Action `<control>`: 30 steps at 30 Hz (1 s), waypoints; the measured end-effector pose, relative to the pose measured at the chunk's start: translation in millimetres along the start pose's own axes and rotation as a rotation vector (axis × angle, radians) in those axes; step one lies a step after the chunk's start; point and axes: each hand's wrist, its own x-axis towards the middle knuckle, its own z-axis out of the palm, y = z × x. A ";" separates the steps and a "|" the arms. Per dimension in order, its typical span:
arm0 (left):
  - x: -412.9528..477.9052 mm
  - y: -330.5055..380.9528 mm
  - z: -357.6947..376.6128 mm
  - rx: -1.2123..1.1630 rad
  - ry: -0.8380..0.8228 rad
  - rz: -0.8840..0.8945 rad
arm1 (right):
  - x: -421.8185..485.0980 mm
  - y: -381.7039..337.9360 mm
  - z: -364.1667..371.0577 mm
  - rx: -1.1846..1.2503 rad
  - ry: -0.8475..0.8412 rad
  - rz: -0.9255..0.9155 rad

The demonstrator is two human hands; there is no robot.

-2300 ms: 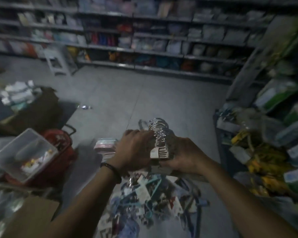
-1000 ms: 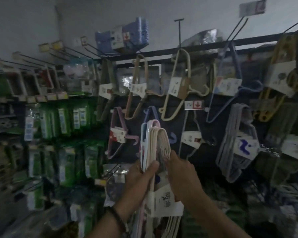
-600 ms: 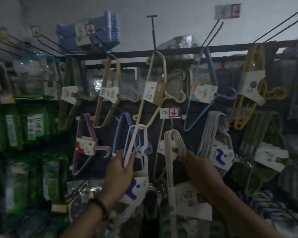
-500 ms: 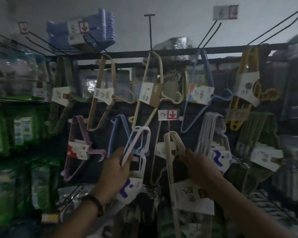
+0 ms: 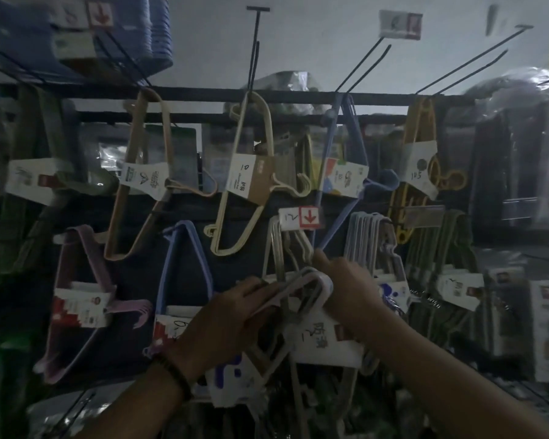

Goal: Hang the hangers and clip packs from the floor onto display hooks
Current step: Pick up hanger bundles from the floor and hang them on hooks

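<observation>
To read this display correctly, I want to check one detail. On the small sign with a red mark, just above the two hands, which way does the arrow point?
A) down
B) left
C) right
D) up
A: on the small sign above the left hand and right hand, which grip hanger packs, the arrow points straight down.

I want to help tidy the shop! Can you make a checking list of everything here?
Surface: black rack bar with wire hooks.
Job's things: pale hanger pack in hands, not hooked; labelled beige pack behind it, hooking unclear.
Clutter: cream hangers, purple hangers, yellow hangers already hung; price tag.
Grippers: left hand grips pale pack; right hand grips its looped end.
Cables: nothing seen.
Surroundings: white wall, dim light.
</observation>
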 end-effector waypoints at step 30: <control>11.1 -10.5 9.3 -0.340 0.178 -0.542 | 136.9 11.4 85.9 -0.037 -0.295 0.005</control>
